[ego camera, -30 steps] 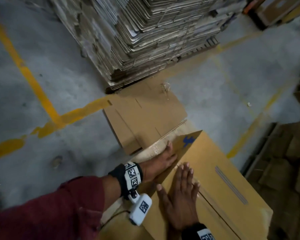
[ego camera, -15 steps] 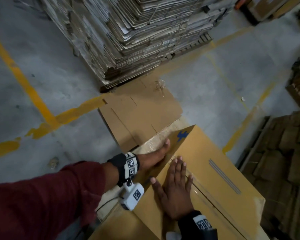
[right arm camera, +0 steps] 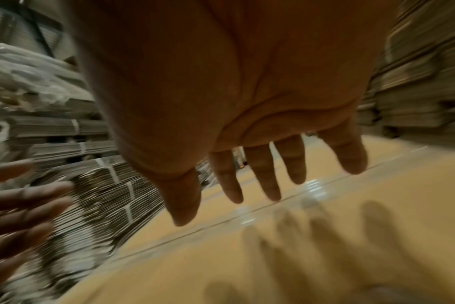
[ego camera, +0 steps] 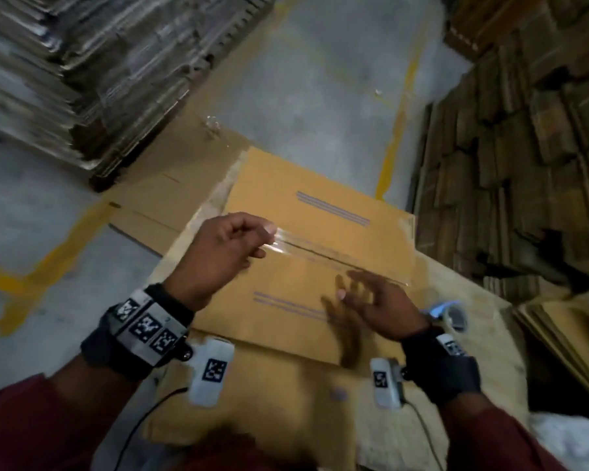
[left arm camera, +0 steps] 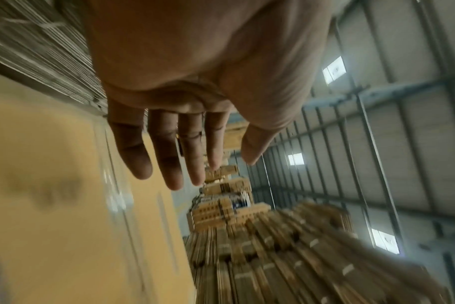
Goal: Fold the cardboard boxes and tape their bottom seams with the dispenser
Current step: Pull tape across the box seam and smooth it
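A tan cardboard box lies in front of me with its flaps closed flat. A strip of clear tape shines along the middle seam. My left hand hovers over the left end of the seam and holds nothing; the left wrist view shows its fingers straight beside the box. Blurred and spread, my right hand hangs just above the near half of the box. A blue and white tape dispenser lies to the right of that hand.
A tall stack of flat cartons stands at the far left, more stacks line the right. A flat cardboard sheet lies on the grey floor beyond the box. Yellow floor lines cross the concrete. Flat cartons lie near right.
Both hands were pressing flat on the box's flaps at its left end; now they are lifted off it. The raised flap now lies flat. My head has swung right.
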Tool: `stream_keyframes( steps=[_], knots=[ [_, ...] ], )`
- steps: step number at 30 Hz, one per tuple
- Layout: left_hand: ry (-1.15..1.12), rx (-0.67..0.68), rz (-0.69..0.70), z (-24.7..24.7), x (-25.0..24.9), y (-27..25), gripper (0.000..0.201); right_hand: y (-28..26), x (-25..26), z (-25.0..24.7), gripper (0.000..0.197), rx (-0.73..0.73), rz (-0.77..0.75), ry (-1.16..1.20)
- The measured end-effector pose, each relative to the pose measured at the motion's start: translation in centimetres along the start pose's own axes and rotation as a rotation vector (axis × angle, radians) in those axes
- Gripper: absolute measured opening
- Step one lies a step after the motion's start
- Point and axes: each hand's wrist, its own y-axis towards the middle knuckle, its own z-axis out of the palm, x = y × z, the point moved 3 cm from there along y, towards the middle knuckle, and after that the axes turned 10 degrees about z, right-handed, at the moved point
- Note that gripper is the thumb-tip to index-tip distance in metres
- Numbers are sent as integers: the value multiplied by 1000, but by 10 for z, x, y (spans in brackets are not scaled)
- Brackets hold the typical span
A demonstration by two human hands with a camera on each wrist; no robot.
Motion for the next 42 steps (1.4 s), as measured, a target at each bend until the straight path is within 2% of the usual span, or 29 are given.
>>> stream_keyframes(
  steps=[2,4,6,7,9,10,11,13,16,19,21,23,25,27,28,30,31,33,35,37,42],
  knots=[
    [32,29,-3,50,8,-10,9,-2,-71,-18,71,-102,141,17],
    [59,-8,15,88,13,-15,8,-2,-129,-24,86,-118,326,89],
    [251,-25,79,129,20,-22,13,-9,-174,-16,95,15,492,340],
    [389,-10,98,148,26,-28,20,-15,-186,-7,91,118,520,489],
    [686,38,70,182,40,-48,39,-23,-197,11,62,244,428,687],
    [824,65,36,195,49,-58,51,-25,-198,19,39,233,345,684],
    [914,89,-9,205,57,-68,65,-28,-197,22,29,191,262,627],
    [914,49,-156,214,69,-89,90,-28,-194,28,44,142,182,504],
    [754,-153,-335,199,81,-113,107,-36,-179,32,38,187,196,509],
    [613,-155,-395,178,91,-127,113,-62,-140,54,32,350,174,597],
    [500,-173,-399,166,90,-130,118,-78,-109,73,34,416,87,518],
    [505,-215,-392,154,87,-136,119,-85,-90,84,41,439,-6,400],
    [575,-293,-425,139,91,-146,122,-75,-88,79,40,372,-60,328],
    [578,-329,-454,127,100,-159,127,-47,-93,55,33,150,-118,237],
    [527,-312,-454,125,106,-165,123,-28,-96,39,31,16,-134,233],
    [356,-302,-416,125,115,-171,110,18,-97,7,42,-176,-146,266],
    [300,-310,-380,125,119,-170,108,41,-97,-5,55,-200,-143,227],
    [281,-333,-341,126,121,-165,118,78,-100,-17,89,-123,-126,92],
    [298,-344,-355,129,122,-157,121,98,-107,-17,107,-29,-130,40],
    [325,-326,-366,129,122,-148,119,102,-116,-10,109,13,-149,76],
    [469,-201,-334,99,99,-110,123,71,-154,16,109,-111,-67,1]
  ],
)
